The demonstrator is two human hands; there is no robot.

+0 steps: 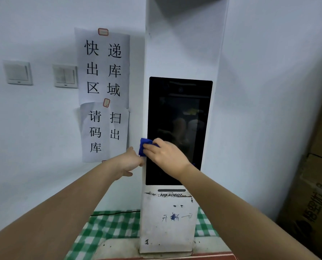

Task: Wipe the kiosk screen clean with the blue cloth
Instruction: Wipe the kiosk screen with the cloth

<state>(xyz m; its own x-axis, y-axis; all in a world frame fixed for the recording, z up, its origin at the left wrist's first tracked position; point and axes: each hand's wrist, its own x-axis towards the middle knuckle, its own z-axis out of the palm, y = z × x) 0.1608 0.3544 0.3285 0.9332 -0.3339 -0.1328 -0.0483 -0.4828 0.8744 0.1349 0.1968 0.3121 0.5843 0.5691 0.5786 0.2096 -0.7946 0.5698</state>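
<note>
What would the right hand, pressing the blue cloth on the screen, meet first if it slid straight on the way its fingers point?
Probably the left hand, which grips the kiosk edge just beyond the blue cloth under the right hand; depth is unclear.

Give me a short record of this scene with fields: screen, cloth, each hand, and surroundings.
screen: kiosk screen, dark, upright in a white stand
cloth: blue cloth, at the screen's left edge, lower half
right hand: right hand presses the cloth on the screen
left hand: left hand braces the stand's left side
surroundings: paper signs, light switches, green checked cloth
</note>
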